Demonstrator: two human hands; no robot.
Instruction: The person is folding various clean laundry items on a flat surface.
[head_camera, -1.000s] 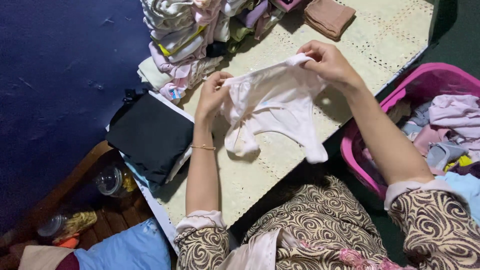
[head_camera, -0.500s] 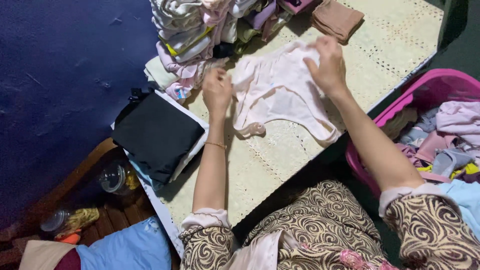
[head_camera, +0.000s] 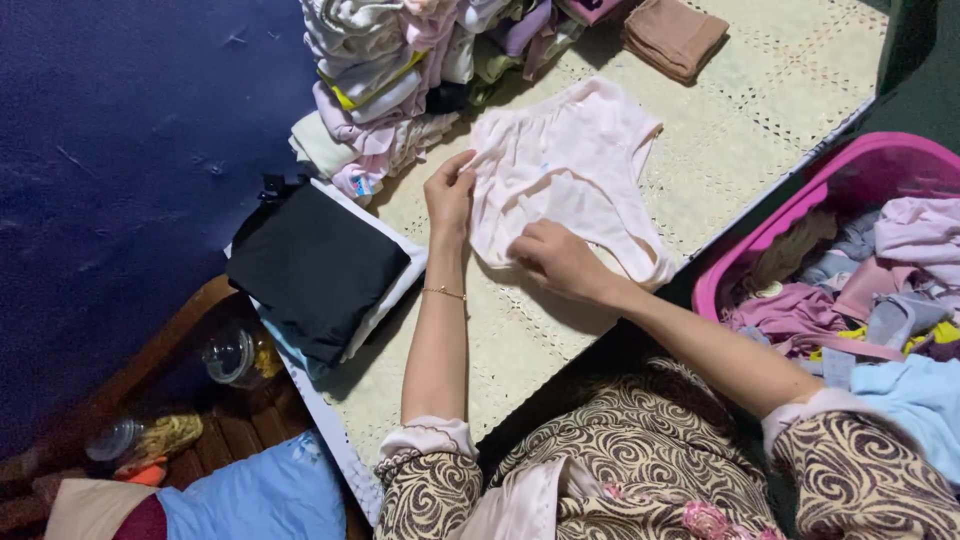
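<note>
From the head view, the pale pink undergarment lies spread flat on the cream perforated mat, and I place everything else from it; my left hand sits at its left edge, fingers curled in a closed pinch on the side seam by the waistband; my right hand lies over its lower middle, fingers bent and pressing the crotch part down, closed on the cloth more than clear of it, though I cannot tell how much fabric sits inside that grip.

What could go wrong, as I judge it: the cloth is thin and limp, so if my left pinch drags while my right holds, the garment may bunch or skew instead of lying square; the right leg opening already trails toward the mat's edge, just above the pink laundry basket, and a careless pull could slide it over that edge; just above and left of the garment stands the stack of folded clothes, leaning and uneven, and my left hand is near enough to knock it; the black folded cloth lies well left of the garment, the brown folded cloth above and to the right of it; both seem safely apart.
</note>
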